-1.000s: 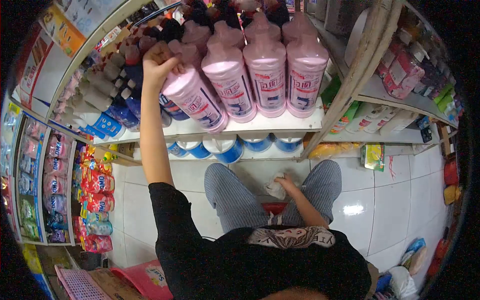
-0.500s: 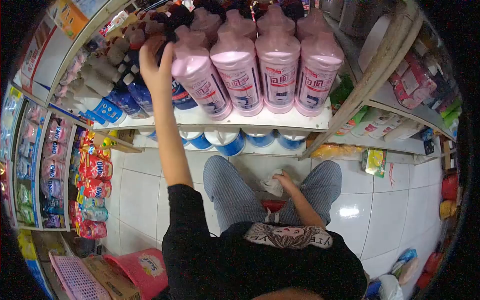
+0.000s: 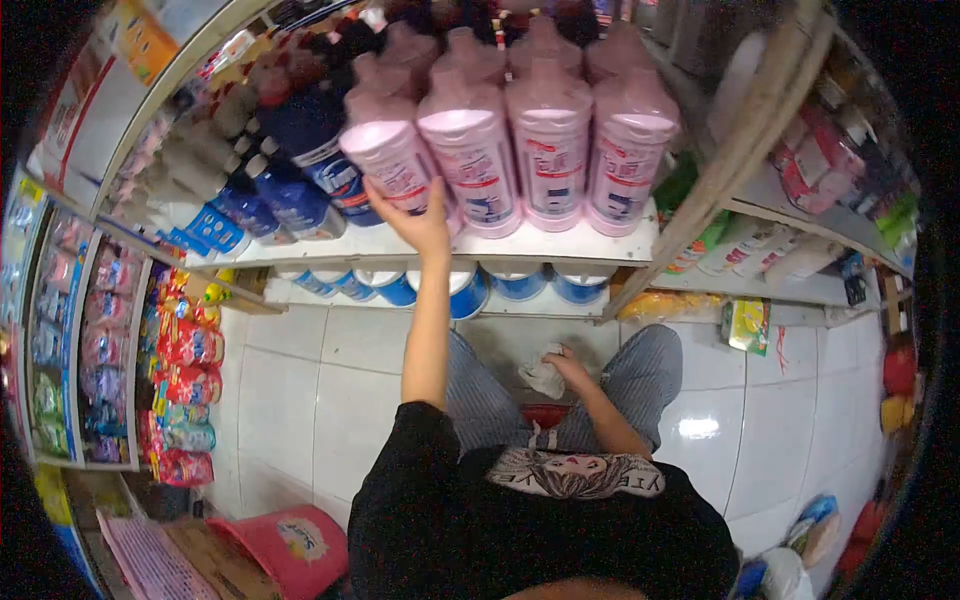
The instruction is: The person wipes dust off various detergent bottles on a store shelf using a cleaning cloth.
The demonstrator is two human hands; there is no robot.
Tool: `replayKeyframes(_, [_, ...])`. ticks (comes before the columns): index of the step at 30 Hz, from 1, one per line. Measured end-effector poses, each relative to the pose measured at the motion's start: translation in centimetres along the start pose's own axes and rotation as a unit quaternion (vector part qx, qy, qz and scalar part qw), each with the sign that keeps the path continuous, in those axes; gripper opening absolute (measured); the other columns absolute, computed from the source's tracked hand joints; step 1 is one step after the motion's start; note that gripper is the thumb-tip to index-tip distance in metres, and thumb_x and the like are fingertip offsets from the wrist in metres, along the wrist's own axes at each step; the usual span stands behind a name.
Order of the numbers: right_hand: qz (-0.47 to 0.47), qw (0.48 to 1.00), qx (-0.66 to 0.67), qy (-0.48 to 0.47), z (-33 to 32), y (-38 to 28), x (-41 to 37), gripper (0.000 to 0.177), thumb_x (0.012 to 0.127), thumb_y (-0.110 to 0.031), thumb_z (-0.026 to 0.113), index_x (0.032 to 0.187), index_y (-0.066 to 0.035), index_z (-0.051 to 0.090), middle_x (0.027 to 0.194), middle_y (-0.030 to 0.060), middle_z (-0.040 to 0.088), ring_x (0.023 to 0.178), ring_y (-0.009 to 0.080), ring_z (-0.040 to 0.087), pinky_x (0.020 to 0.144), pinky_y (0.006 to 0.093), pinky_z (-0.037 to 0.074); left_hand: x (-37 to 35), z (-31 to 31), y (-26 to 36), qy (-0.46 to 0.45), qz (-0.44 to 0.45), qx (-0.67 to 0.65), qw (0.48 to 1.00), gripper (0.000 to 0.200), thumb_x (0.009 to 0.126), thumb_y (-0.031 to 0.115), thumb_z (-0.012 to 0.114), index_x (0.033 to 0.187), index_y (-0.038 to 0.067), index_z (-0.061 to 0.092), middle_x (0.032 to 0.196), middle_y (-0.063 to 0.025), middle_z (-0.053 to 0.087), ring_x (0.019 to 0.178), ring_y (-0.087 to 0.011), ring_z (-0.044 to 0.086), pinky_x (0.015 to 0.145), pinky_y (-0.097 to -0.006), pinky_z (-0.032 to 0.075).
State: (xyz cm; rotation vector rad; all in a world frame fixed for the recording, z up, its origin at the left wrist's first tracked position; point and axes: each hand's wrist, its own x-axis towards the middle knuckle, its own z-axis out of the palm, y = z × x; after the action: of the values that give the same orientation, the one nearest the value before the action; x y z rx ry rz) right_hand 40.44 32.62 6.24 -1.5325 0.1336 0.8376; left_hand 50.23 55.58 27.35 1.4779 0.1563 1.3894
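Curved fingers of the left hand (image 3: 421, 226), open only to the breadth of the object within, around the lower body of a tall translucent pink plastic bottle (image 3: 390, 148), thumb on one side and fingertips on the other, at the front edge of a flat white shelf board (image 3: 560, 246). Apparently clasped, though hard to gauge for firmness from overhead. Along the shelf board to the right, a matching pink bottle (image 3: 472, 165) and others of the same kind, closely ranked; to the left on the same board, a dark-blue plastic bottle with a printed label (image 3: 345, 182). Below the shelf board, blue-and-white round tubs (image 3: 517, 283). Nearer the body than the shelf board, between the knees, right hand (image 3: 571, 364) closed on a crumpled white cloth (image 3: 541, 374).

Best handled low, near the base, to resist toppling: probably heavy and likely slick-sided. Slide rather than lift, with the base flat on the shelf board. Guard against overhang at the front edge. Work the thumb gently beside the matching bottle to avoid a nudge. Before any release, check for firm, upright footing on the shelf board.
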Motion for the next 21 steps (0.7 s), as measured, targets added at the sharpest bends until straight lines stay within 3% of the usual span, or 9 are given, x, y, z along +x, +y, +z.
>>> replayKeyframes(5, [0.043, 0.999, 0.019, 0.013, -0.9, 3.0, 2.1, 0.040, 0.061, -0.017, 0.054, 0.095, 0.000, 0.044, 0.088, 0.0102, 0.049, 0.082, 0.0189, 0.045, 0.071, 0.0270, 0.036, -0.3, 0.5, -0.3, 0.016, 0.041, 0.102, 0.994, 0.075, 0.060, 0.012, 0.063, 0.117, -0.003, 0.016, 0.118, -0.0162, 0.024, 0.107, -0.0208, 0.026, 0.089, -0.0297, 0.018])
replayKeyframes(7, [-0.032, 0.998, -0.012, 0.053, -1.2, 8.3, 6.0, 0.044, 0.061, -0.019, 0.056, 0.098, 0.001, 0.041, 0.092, 0.0114, 0.047, 0.085, 0.0183, 0.043, 0.072, 0.0273, 0.035, -0.3, 0.4, 0.4, 0.019, 0.023, 0.127, 0.991, 0.077, 0.060, 0.014, 0.064, 0.117, -0.004, 0.015, 0.119, -0.0168, 0.022, 0.108, -0.0208, 0.025, 0.089, -0.0294, 0.018])
replayKeyframes(10, [-0.104, 0.985, -0.036, 0.132, -0.2, 2.5, 1.6, 0.050, 0.061, -0.017, 0.059, 0.101, 0.001, 0.035, 0.095, 0.0126, 0.043, 0.086, 0.0189, 0.042, 0.073, 0.0266, 0.035, -0.7, 0.5, 0.2, 0.037, 0.015, 0.084, 0.996, 0.080, 0.057, 0.018, 0.067, 0.116, -0.004, 0.017, 0.118, -0.0195, 0.022, 0.109, -0.0255, 0.023, 0.091, -0.0324, 0.015])
replayKeyframes(11, [-0.096, 0.986, -0.033, 0.134, -0.1, 1.3, 0.7, 0.050, 0.061, -0.017, 0.059, 0.101, 0.001, 0.035, 0.095, 0.0126, 0.043, 0.086, 0.0189, 0.042, 0.073, 0.0266, 0.035, -1.0, 0.1, 0.3, 0.021, 0.022, 0.192, 0.981, 0.083, 0.058, 0.020, 0.066, 0.117, -0.004, 0.012, 0.119, -0.0209, 0.017, 0.110, -0.0280, 0.019, 0.091, -0.0353, 0.013])
replayKeyframes(14, [-0.257, 0.946, -0.063, 0.187, 0.6, -2.5, -2.1, 0.052, 0.061, -0.017, 0.058, 0.102, 0.001, 0.031, 0.096, 0.0146, 0.041, 0.092, 0.0218, 0.040, 0.077, 0.0309, 0.034, -3.5, -0.8, 0.4, 0.006, 0.031, 0.183, 0.983, 0.084, 0.059, 0.021, 0.064, 0.117, -0.005, 0.008, 0.119, -0.0219, 0.012, 0.111, -0.0298, 0.013, 0.090, -0.0383, 0.012])
replayKeyframes(16, [-0.447, 0.874, -0.038, 0.189, 1.3, -6.5, -4.7, 0.047, 0.058, -0.010, 0.057, 0.100, -0.001, 0.036, 0.097, 0.0142, 0.040, 0.094, 0.0233, 0.039, 0.077, 0.0330, 0.034, -5.9, -1.4, 1.4, -0.005, -0.011, 0.169, 0.986, 0.081, 0.062, 0.019, 0.061, 0.116, -0.005, 0.007, 0.118, -0.0224, 0.008, 0.111, -0.0296, 0.011, 0.090, -0.0387, 0.011])
replayKeyframes(17, [-0.446, 0.874, -0.038, 0.188, 1.3, -8.8, -5.7, 0.047, 0.058, -0.010, 0.057, 0.100, -0.001, 0.036, 0.097, 0.0142, 0.040, 0.094, 0.0233, 0.039, 0.077, 0.0330, 0.034, -7.4, -2.3, 0.7, -0.038, 0.032, 0.167, 0.985, 0.074, 0.063, 0.018, 0.060, 0.115, -0.004, 0.012, 0.118, -0.0216, 0.011, 0.111, -0.0295, 0.012, 0.090, -0.0391, 0.011])
replayKeyframes(19, [-0.642, 0.699, -0.197, 0.246, 1.0, -13.3, -7.0, 0.040, 0.053, -0.004, 0.058, 0.091, -0.003, 0.043, 0.100, 0.0151, 0.040, 0.092, 0.0246, 0.040, 0.078, 0.0344, 0.032, -9.7, -3.4, -0.7, -0.121, 0.129, 0.211, 0.961, 0.061, 0.064, 0.017, 0.057, 0.112, 0.000, 0.024, 0.117, -0.0186, 0.018, 0.110, -0.0301, 0.016, 0.090, -0.0422, 0.010])
replayKeyframes(21, [-0.643, 0.644, -0.304, 0.283, 0.5, -16.4, -7.0, 0.039, 0.048, -0.002, 0.057, 0.085, -0.004, 0.048, 0.099, 0.0121, 0.042, 0.091, 0.0275, 0.040, 0.079, 0.0352, 0.032, -11.4, -3.8, -1.2, -0.168, 0.180, 0.253, 0.935, 0.054, 0.064, 0.017, 0.056, 0.110, 0.004, 0.031, 0.116, -0.0164, 0.022, 0.109, -0.0308, 0.019, 0.089, -0.0449, 0.009])
